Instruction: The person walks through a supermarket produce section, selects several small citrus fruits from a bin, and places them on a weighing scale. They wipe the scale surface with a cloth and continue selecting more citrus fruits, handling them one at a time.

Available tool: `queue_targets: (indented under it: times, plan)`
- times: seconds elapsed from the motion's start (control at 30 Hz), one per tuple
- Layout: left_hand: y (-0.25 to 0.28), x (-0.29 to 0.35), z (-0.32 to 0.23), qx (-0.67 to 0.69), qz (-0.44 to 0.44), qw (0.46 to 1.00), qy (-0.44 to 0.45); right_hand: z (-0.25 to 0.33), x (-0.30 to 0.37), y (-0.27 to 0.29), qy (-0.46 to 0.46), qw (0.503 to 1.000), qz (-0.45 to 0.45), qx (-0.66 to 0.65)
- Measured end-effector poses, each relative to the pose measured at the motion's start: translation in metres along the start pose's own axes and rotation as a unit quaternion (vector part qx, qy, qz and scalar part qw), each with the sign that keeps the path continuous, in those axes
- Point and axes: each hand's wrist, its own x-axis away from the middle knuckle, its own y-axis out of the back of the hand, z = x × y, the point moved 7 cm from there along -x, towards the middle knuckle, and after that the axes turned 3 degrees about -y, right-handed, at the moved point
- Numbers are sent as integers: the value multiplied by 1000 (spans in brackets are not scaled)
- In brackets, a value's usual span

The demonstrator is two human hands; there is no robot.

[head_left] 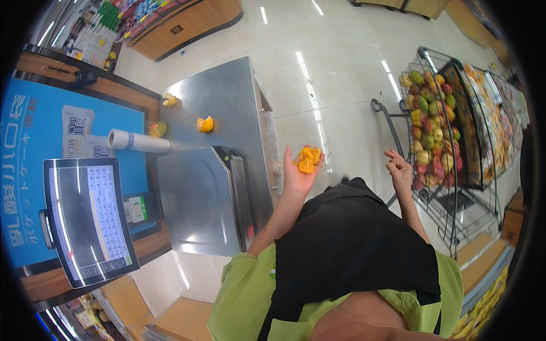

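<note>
My left hand point(298, 181) is turned palm up in front of the apron, its fingers curved round a heap of broken orange pieces point(307, 159). Whether these are peel or flesh, I cannot tell. My right hand point(400, 169) is raised on the other side, away from the metal counter point(224, 94). Its fingers are curled in, and anything between them is too small or hidden to make out. On the counter lie a partly peeled orange point(205, 124) and a small pale yellow-orange piece point(169, 100).
A weighing scale point(199, 199) with a steel top stands left, beside a touch screen point(91, 219). A plastic bag roll point(138, 140) and a green-red mango point(158, 129) lie behind it. A wire cart point(455, 210) and heaped fruit point(433, 122) are at right.
</note>
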Motion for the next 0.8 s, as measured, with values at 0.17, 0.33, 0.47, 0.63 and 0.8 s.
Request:
queue_targets:
  times: [0.17, 0.33, 0.47, 0.63, 0.8]
  plan:
    - [-48, -61, -55, 56, -15, 994, -97, 31, -134, -52, 24, 995, 101, 15]
    - [-108, -120, -139, 122, -63, 964, -229, 80, -281, -112, 76, 985, 155, 20]
    - [-163, -154, -217, 147, -56, 942, -295, 125, -376, -167, 95, 972, 215, 11]
    - [-190, -239, -335, 173, -74, 926, -326, 162, -456, -243, 103, 954, 280, 16]
    - [-163, -351, -460, 88, -170, 918, -348, 175, -518, -288, 116, 958, 256, 61]
